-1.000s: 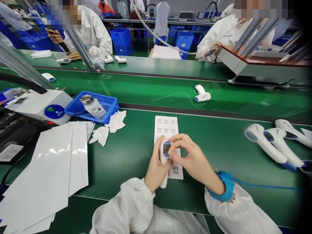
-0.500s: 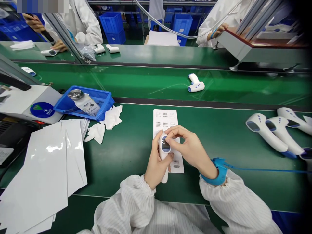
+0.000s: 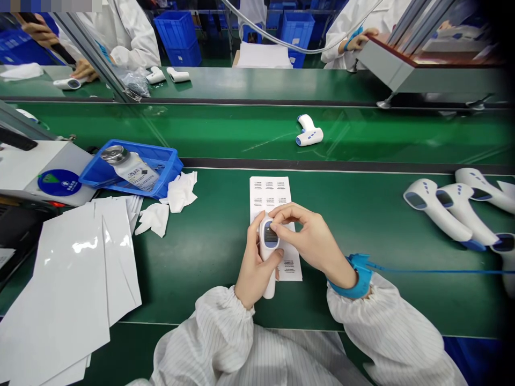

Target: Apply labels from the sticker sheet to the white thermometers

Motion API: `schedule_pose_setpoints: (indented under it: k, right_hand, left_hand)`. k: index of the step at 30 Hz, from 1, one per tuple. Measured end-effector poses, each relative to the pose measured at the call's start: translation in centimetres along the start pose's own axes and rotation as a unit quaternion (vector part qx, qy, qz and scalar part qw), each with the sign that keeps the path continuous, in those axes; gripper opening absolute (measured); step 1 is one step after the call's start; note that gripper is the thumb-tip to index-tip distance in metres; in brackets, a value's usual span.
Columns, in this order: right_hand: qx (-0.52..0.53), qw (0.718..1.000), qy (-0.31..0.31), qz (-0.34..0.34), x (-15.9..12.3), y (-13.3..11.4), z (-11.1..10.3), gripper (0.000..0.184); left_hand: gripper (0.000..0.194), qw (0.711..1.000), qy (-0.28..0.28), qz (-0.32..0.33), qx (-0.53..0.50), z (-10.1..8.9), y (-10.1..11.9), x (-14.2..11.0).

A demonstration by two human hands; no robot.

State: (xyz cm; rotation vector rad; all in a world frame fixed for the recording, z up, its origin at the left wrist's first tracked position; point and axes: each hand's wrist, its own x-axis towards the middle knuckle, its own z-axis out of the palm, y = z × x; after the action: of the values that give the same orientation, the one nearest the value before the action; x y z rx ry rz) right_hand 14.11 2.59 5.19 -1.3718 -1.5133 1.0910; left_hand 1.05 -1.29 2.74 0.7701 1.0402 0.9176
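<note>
Closest to the viewer, two bare hands come out of white striped cleanroom sleeves and meet over a green workbench (image 3: 193, 279). The left hand (image 3: 253, 262) wraps around the handle of a white thermometer (image 3: 267, 257), which stands upright with its blue-framed display facing up. The fingertips (image 3: 277, 213) of the right hand (image 3: 309, 241) pinch at the top edge of the display, so the hands are together on the one device; whether they also grip something thin there is too small to tell. A blue wrist strap (image 3: 356, 279) circles the right wrist, its cord (image 3: 434, 272) running off to the right. Beneath the hands lies a white label sheet (image 3: 269, 194). To the right, more thermometers (image 3: 436, 209) lie side by side. To the left are white wipes (image 3: 181, 192), a pile of glossy white sheets (image 3: 80, 268), and a blue tray (image 3: 161, 161) holding a metal-capped bottle (image 3: 131, 170). Beyond, a single thermometer (image 3: 309, 131) lies on a further green bench, and co-workers in white coats (image 3: 124, 37) sit across it, near blue crates (image 3: 175, 32).
</note>
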Motion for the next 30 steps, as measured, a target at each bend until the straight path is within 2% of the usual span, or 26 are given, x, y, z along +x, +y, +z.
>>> schedule_pose_setpoints:
  k: [7,12,16,30]
  right_hand:
    - [-0.008,1.000,0.001,0.008,0.08,-0.07,-0.02,0.008]
    - [-0.001,1.000,0.002,0.005,0.09,-0.11,-0.04,0.008]
    - [0.000,1.000,0.003,0.003,0.10,-0.16,-0.02,0.009]
    - [0.001,1.000,0.002,-0.004,0.12,-0.02,-0.01,0.009]
  left_hand:
    - [0.074,1.000,0.002,0.000,-0.001,-0.17,-0.12,0.00]
    - [0.073,0.999,-0.027,0.001,-0.031,-0.57,-0.23,-0.14]
    - [0.072,0.998,-0.030,-0.010,-0.049,-0.70,-0.12,-0.23]
    - [0.073,0.998,-0.040,-0.003,-0.045,-0.83,-0.22,-0.24]
